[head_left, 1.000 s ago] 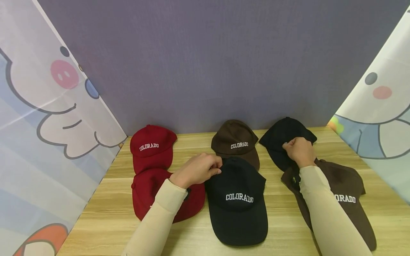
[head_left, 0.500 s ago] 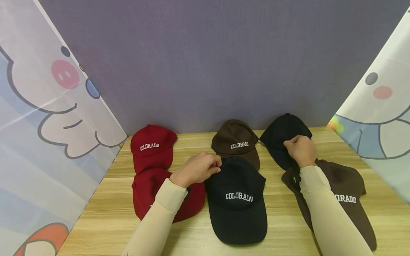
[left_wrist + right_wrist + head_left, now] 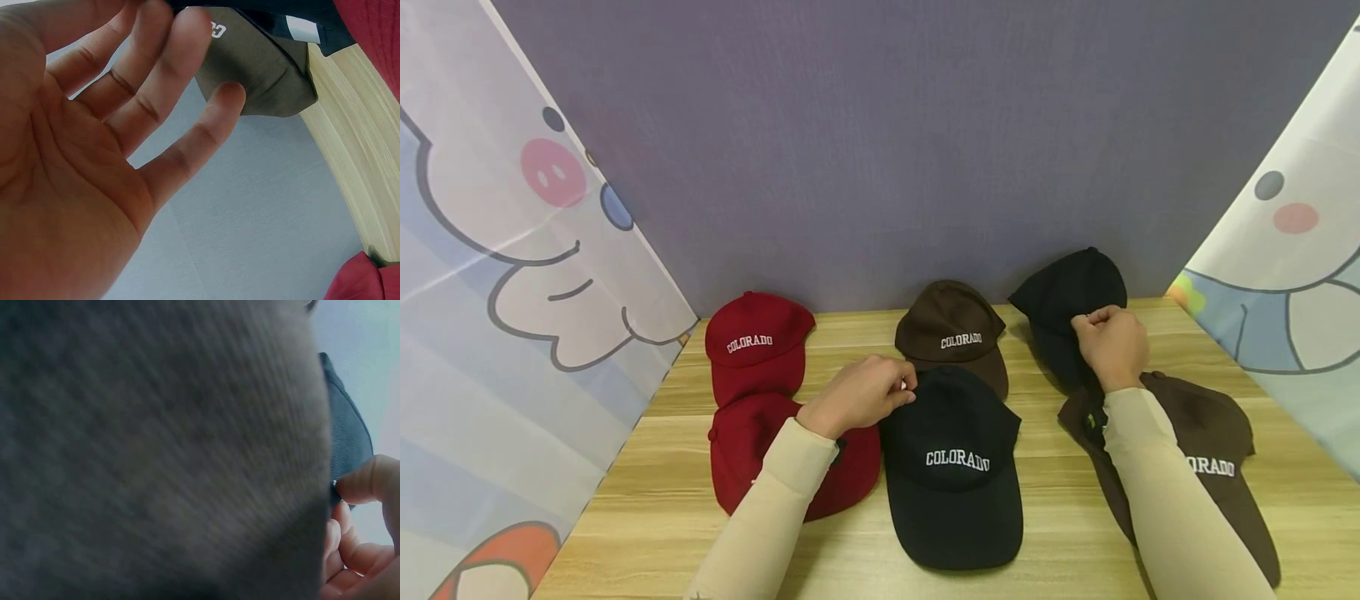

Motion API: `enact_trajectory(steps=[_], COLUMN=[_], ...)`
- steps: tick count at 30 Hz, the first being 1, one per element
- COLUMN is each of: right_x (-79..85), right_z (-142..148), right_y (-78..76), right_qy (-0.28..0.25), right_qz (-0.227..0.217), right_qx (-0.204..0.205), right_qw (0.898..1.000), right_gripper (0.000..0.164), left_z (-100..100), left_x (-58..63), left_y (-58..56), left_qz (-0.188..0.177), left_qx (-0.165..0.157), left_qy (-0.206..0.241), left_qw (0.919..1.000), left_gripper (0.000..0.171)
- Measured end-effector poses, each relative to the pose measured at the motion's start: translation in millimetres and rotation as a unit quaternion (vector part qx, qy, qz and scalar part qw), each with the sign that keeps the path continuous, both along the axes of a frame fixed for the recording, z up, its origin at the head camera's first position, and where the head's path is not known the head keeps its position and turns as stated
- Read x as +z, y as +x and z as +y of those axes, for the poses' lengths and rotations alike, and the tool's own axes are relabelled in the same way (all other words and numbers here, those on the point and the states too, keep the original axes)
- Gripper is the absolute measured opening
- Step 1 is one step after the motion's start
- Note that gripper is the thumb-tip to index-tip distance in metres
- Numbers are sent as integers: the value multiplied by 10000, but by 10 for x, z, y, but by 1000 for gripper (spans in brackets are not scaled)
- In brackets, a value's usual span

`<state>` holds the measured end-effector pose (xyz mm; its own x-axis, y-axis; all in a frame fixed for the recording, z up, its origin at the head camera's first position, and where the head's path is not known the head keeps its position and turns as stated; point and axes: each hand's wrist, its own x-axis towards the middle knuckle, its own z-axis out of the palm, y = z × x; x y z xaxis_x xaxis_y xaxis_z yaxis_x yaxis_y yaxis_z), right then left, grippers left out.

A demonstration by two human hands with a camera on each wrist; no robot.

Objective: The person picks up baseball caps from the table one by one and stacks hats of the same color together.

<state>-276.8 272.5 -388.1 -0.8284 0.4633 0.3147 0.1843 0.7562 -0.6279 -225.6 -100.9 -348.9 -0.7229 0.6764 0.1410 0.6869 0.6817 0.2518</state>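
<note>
On my feed the left hand (image 3: pixel 863 397) pinches the top of a black fabric baseball cap (image 3: pixel 957 483), front centre on the pale wood-grain table (image 3: pixel 640 492); the right hand (image 3: pixel 1112 343) pinches a tilted black cloth cap (image 3: pixel 1067 287) beyond the near brown fabric cap (image 3: pixel 1213 425), whose cloth probably blocks most of my right wrist view

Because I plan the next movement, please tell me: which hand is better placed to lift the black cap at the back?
Likely the right hand: its thumb and fingers pinch the far black cap. The left hand is farther away, at the top of the near black cap.
</note>
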Motion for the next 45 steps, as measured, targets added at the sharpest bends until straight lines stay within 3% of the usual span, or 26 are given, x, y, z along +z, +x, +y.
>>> enact_trajectory(steps=[12, 24, 30, 45], right_x=[181, 299, 335, 460], right_z=[-114, -208, -249, -307], right_y=[42, 62, 78, 150], right_qy=[-236, -214, -264, -776], right_qz=[587, 1186, 1582, 1550], right_qx=[-220, -178, -140, 199], right_qw=[9978, 9925, 9870, 9847], right_gripper=[34, 30, 28, 26], left_z=[-6, -14, -17, -27], left_x=[5, 2, -3, -35], left_y=[-19, -19, -27, -48], left_qz=[98, 44, 182, 168], left_qx=[-11, -19, -13, -32], left_qy=[-23, 11, -30, -55], left_qw=[9999, 10000, 9998, 9998], left_gripper=[9, 8, 7, 7])
